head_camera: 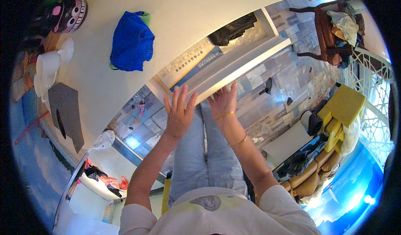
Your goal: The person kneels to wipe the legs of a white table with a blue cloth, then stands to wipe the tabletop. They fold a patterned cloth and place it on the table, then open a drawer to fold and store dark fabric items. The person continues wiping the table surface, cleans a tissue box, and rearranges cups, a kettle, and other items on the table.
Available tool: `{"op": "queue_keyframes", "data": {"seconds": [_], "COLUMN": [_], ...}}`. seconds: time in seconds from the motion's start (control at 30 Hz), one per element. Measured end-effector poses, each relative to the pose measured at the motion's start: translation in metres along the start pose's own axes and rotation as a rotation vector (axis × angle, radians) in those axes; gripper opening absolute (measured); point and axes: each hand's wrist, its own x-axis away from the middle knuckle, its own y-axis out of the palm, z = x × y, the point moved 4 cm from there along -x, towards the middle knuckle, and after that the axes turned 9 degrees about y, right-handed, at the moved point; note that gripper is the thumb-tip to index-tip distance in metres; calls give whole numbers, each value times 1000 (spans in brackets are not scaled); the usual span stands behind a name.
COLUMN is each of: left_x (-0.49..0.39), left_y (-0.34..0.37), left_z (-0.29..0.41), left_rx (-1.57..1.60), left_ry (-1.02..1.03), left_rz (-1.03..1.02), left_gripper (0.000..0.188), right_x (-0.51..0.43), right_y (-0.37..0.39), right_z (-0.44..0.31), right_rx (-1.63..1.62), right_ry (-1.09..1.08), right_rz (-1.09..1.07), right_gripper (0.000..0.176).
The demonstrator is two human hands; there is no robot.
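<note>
A white drawer stands pulled out from under the white tabletop. Inside it lie a printed sheet or booklet, bearing writing, and dark crumpled material toward the right end. My left hand is at the drawer's near left corner, fingers spread, apparently touching the wood. Against the outer side of the drawer front rests my right hand, its fingers apart and partly hidden by the edge. Neither hand holds a loose object. Up on the tabletop lies a blue cloth with a green edge.
A grey tissue box, apparently, and a white cup stand at the tabletop's left. A wooden chair heaped with things is at upper right. Yellow seating and a tan sofa stand right. Scraps litter the floor.
</note>
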Motion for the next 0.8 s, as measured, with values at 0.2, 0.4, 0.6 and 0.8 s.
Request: {"op": "queue_keyframes", "data": {"seconds": [0.2,0.4,0.6,0.8], "left_x": [-11,-14,-14,-13], "left_y": [-28,-49,-59,-50], "left_z": [-40,-81,-103,-105], "left_rx": [-132,-246,-298,-420], "left_ry": [-176,-455,-534,-532], "left_rz": [12,48,127,239], "left_gripper": [80,93,89,85], "right_x": [-18,-37,-50,-46], "right_y": [32,71,94,90], "right_z": [-1,-1,5,6], "right_rx": [21,-65,-101,-72], "right_ry": [17,71,72,60], "right_rz": [-146,-394,-394,-399], "right_gripper": [76,80,81,75]}}
